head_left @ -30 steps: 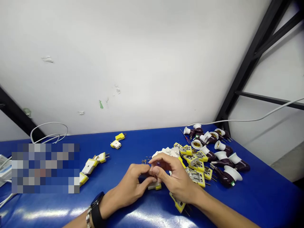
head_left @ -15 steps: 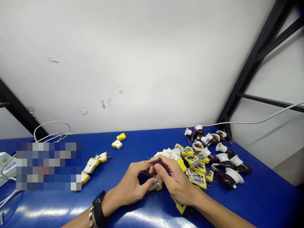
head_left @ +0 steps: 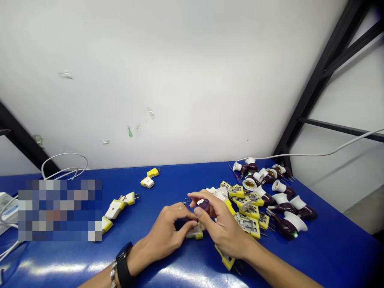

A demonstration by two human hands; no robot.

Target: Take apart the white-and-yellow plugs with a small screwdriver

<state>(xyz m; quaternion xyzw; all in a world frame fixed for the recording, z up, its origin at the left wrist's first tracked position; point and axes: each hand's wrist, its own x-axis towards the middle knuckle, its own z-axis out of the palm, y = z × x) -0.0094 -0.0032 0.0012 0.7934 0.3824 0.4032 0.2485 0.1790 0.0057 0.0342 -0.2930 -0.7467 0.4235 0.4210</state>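
My right hand [head_left: 220, 226] is closed round a screwdriver [head_left: 204, 205] by its dark purple handle, the handle's end pointing up and tilted. My left hand [head_left: 172, 226] pinches thumb and fingertips together close to the screwdriver's lower part; whatever is between them is too small to make out. Just below the fingertips, a white and yellow plug [head_left: 195, 233] lies on the blue table, partly covered by the hands. Another yellow plug piece [head_left: 225, 258] with metal prongs lies under my right wrist. Several small screws [head_left: 187, 201] lie beyond my fingers.
Open yellow plug halves [head_left: 247, 224] and white covers [head_left: 219, 194] are piled to the right. Behind them are purple and white lamp holders [head_left: 283, 202] and another screwdriver [head_left: 235, 174]. Closed plugs [head_left: 115, 209] lie at left, near white cable [head_left: 64, 172] and a blurred patch.
The screwdriver handle has gone from upright to tilted right. My right index finger has lifted off and stretched out. My left fingertips have come together above the plug, which shows more now.
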